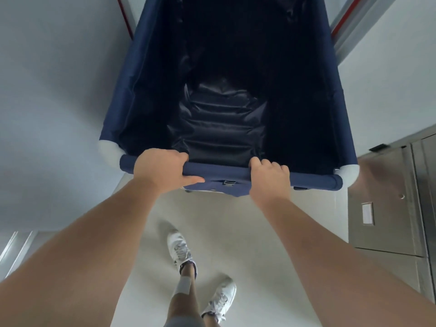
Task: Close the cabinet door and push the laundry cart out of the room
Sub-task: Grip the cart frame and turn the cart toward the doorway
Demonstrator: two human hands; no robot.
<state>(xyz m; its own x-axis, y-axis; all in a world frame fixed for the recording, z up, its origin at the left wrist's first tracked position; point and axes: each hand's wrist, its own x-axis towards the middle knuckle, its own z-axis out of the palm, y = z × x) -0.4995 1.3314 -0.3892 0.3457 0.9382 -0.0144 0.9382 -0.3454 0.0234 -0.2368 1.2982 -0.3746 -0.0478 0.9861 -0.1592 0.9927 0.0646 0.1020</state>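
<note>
Down at the bottom, two white sneakers stand on the pale floor, one ahead of the other, directly below the hands. Both bare forearms reach forward from the lower corners.

Up at the grip: the left hand sits on the near top rail of the laundry cart, fingers curled over the far side of the rail and the thumb lying along its near face. That hand is closed around the padded navy rail. The right hand is further along the same rail, fingers hooked over the top, clamped on it as well. Between the two hands, just under the rail, a small dark buckle shows on the fabric.

Outside each hand, a white rounded corner cap marks the end of the rail; the other one sits beyond the right hand.

Past the fingers, the cart opens up: deep navy fabric walls and a dark, glossy, creased lining at the bottom. Nothing can be made out lying inside.

To the right of the right hand, a grey metal cabinet stands against the wall, its door flush and carrying a small white label.

Farther out, the cart's far end sits between a red-edged grey door frame on the right and a matching red strip on the left, with pale walls either side.
</note>
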